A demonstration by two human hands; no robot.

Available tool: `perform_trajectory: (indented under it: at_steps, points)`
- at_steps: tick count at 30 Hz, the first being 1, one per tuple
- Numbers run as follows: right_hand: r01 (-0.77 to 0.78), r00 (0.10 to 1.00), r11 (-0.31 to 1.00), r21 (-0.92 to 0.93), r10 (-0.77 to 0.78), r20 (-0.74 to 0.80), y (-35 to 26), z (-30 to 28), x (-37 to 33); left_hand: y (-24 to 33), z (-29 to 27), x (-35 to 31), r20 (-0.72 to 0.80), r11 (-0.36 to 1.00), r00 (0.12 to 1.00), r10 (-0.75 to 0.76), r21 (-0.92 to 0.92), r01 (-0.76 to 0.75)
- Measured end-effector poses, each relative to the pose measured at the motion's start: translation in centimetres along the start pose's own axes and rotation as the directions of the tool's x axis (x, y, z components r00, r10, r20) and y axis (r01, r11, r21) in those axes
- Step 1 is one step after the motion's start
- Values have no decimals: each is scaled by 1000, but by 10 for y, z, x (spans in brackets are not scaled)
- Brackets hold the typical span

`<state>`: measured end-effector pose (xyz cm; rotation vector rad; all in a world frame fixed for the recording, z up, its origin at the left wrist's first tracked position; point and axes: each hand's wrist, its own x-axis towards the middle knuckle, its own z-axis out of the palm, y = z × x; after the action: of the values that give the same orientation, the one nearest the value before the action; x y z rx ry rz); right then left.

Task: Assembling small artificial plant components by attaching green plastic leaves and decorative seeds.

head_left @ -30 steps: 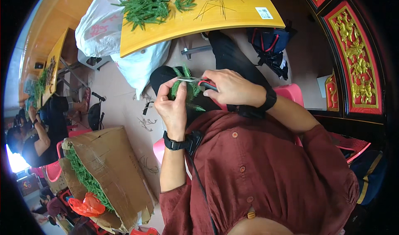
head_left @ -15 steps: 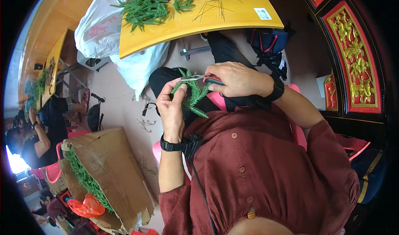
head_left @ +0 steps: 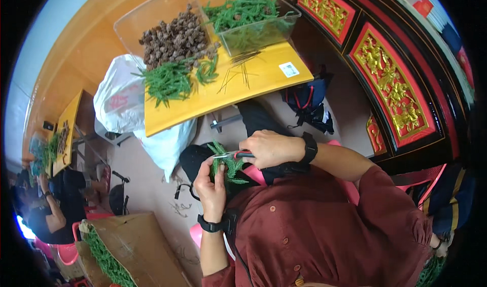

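Over my lap, my left hand pinches a green artificial pine sprig between thumb and fingers. My right hand is wrapped round pliers with red and black handles. The pliers' metal jaws lie across the upper part of the sprig, close to my left fingertips. Whether the jaws bite on a stem is too small to tell. Beyond my hands, a yellow table bears a pile of green sprigs, a smaller sprig and loose thin brown wires.
Brown pine cones spill from a clear bin at the table's back; another clear bin holds greenery. White plastic bags hang by the table's left. A cardboard box of greenery stands lower left. Someone works at another table further left.
The view has tilted up, bringing the bins and pine cones on the table into sight. My hands stay together, with the pliers' jaws still across the sprig.
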<state>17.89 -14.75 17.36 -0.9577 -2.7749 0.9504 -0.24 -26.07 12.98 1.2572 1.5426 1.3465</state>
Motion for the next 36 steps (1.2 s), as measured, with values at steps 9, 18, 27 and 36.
perform_trajectory:
  at_steps: [9, 18, 27, 36]
  points:
    - [-82, 940, 994, 79, 103, -326, 28, -89, 25, 25, -3, 25, -155, 988, 983, 100, -104, -117]
    - [-671, 278, 738, 72, 340, -898, 140, -247, 88, 95, -29, 79, -54, 839, 947, 318, -449, -307]
    - [-811, 205, 540, 227, 625, -753, 217, -268, 140, 143, -69, 111, 221, 657, 725, 652, -643, -394]
    - [-839, 331, 539, 74, 614, -717, 240, -248, 143, 144, -60, 116, 47, 272, 799, 600, -951, -148]
